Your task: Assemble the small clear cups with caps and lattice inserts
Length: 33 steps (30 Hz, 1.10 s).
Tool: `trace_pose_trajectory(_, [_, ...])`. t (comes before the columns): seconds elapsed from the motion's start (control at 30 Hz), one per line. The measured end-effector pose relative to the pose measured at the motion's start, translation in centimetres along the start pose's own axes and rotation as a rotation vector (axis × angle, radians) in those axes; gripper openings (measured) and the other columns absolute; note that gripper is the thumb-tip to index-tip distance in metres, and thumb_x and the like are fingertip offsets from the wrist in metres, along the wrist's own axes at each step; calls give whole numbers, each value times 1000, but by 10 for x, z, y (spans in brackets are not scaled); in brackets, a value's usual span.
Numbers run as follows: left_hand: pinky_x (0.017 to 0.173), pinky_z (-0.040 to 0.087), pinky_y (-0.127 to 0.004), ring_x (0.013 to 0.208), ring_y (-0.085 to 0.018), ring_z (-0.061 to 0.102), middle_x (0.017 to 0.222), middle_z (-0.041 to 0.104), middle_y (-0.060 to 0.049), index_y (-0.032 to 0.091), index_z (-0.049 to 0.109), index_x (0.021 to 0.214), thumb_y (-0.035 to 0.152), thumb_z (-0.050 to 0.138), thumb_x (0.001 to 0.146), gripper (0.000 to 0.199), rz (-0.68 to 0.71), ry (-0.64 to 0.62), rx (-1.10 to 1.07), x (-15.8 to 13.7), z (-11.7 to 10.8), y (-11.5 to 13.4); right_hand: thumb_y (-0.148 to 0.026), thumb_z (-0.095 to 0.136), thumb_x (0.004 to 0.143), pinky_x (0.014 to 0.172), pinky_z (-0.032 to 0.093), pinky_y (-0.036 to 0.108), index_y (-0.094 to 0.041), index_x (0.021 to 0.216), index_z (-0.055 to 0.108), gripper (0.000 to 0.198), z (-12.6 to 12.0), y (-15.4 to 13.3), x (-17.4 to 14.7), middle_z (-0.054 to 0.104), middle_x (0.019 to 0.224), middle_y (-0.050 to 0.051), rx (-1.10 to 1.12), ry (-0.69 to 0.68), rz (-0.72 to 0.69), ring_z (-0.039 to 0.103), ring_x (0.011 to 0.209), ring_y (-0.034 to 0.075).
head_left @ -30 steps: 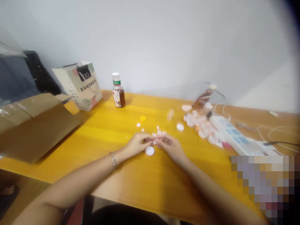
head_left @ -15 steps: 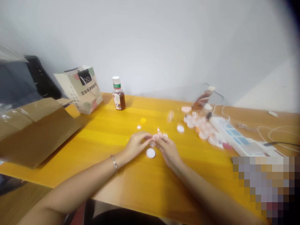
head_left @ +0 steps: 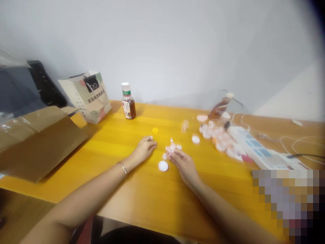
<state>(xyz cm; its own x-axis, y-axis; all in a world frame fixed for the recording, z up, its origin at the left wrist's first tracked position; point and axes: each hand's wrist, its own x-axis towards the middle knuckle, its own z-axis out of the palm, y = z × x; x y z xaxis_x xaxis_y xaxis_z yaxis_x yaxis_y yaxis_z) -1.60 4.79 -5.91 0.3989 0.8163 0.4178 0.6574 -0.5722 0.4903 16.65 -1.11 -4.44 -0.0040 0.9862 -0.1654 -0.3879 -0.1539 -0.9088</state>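
Observation:
My right hand (head_left: 185, 166) pinches a small white openwork plastic piece (head_left: 172, 147) between thumb and fingertips, a little above the table. Apart from it, my left hand (head_left: 144, 149) is low over the table with its fingers partly spread. Its fingertips reach a small white round piece (head_left: 151, 137), mostly covered by them. Below the right fingertips lies a white wheel-like piece with cut-outs (head_left: 165, 156), and nearer me a white round disc (head_left: 163, 166). Another small white piece with points (head_left: 179, 146) rests just behind the right fingers. A yellow disc (head_left: 155, 130) lies beyond the left hand.
An open cardboard box (head_left: 43, 142) and a paper bag (head_left: 87, 96) stand left. A bottle of dark drink (head_left: 129, 105) is at the back; another bottle (head_left: 220, 107) leans right. Clear round packaging (head_left: 222, 139), a white lid (head_left: 195, 139), a white power strip (head_left: 254, 145) and cables occupy the right.
My left hand has left the openwork piece and moved left to the small white round piece. My right hand still holds the openwork piece, in nearly the same place.

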Motion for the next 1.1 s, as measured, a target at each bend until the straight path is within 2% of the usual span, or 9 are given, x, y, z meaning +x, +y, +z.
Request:
trace_pose_trajectory(0.17, [77,42,-28,82,-16,52,83,57,-5,17,64,82,17,48,82,16,9,3,-18,-1,0,-2,-27,75,57,81,49,30,-19,69,67,16,-5,1,2,69,74,1,49,44,-17,63,76,15])
trace_pose_trajectory(0.37, [78,42,-29,83,-16,52,87,57,-6,17,63,92,20,46,84,19,29,4,-34,-2,-2,7,-30,72,61,85,48,31,-20,69,65,14,-15,1,12,68,77,1,97,156,-161,63,82,15])
trace_pose_trajectory(0.5, [82,40,-29,91,-17,50,99,55,-7,23,52,115,18,40,86,32,171,-114,10,0,-3,22,-28,74,59,86,47,28,-21,70,65,15,-15,1,14,68,75,-1,135,143,-125,62,79,13])
trace_pose_trajectory(0.6, [84,37,-33,96,-19,48,104,54,-6,28,51,117,23,40,87,32,215,-178,104,1,-1,29,-27,74,59,86,48,29,-21,70,66,16,-12,1,12,68,75,-2,137,120,-93,63,77,13])
trace_pose_trajectory(0.77, [84,36,-34,94,-19,51,98,59,-6,24,63,100,27,45,85,23,187,-138,52,1,2,25,-26,73,59,85,49,30,-20,70,65,15,-8,1,8,68,76,0,91,102,-85,63,81,15])
trace_pose_trajectory(0.9, [85,37,-33,88,-18,54,90,63,-6,20,67,84,26,53,80,16,72,-92,-252,2,3,20,-22,75,57,85,49,32,-20,71,64,18,-4,1,3,68,75,0,108,98,-52,64,81,17])
trace_pose_trajectory(1.0, [82,41,-31,84,-16,57,88,65,-6,17,66,81,28,55,78,16,-21,-44,-388,2,3,18,-21,75,57,86,49,30,-20,72,63,19,-2,0,-1,69,76,0,98,77,-26,64,82,16])
trace_pose_trajectory(1.1, [71,47,-27,75,-15,61,83,66,-7,13,63,83,31,54,79,21,-113,-3,-479,0,0,16,-22,74,58,84,49,30,-19,74,64,19,0,-1,-5,70,78,1,54,54,-4,64,83,16])
